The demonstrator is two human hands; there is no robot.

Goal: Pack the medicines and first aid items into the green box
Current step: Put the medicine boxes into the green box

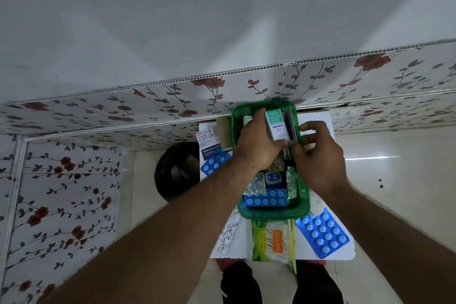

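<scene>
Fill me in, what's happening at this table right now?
A person is packing a green box. The left hand holds a white Optibex carton over the box while the right hand steadies things beside it. Blue blister packs already lie inside. A larger blue strip and a Tulips packet wait outside.

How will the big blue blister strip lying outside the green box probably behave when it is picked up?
The blue blister strip looks thin and flat, so probably light and slightly bendy. Its foil surface seems glossy, maybe slippery. Lying flat on the white board, it should not roll.
</scene>
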